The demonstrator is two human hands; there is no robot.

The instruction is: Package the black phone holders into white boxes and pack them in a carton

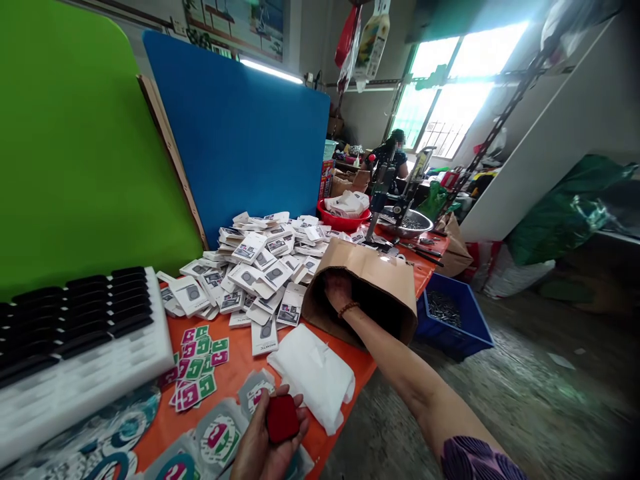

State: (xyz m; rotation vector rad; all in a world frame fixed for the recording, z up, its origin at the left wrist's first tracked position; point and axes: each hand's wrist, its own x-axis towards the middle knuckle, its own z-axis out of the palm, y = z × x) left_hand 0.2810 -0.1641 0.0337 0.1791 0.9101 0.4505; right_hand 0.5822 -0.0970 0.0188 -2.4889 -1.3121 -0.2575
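My left hand (267,443) is at the near edge of the orange table (240,363), fingers curled round a small red case (281,418). My right hand (338,292) reaches into the open mouth of a brown paper bag (373,280) lying on the table's right side; a bead bracelet sits on the wrist, and the fingers are hidden in the bag's dark inside. A folded white cloth (313,373) lies between the two hands. Behind it spreads a big heap of small white product boxes (260,267).
A white foam tray of black parts (75,333) stands at left, with pink and green packets (197,367) beside it. Green (75,147) and blue boards (240,133) lean behind. A blue crate (450,320) sits on the floor by the table. Another person works far back at a press (385,187).
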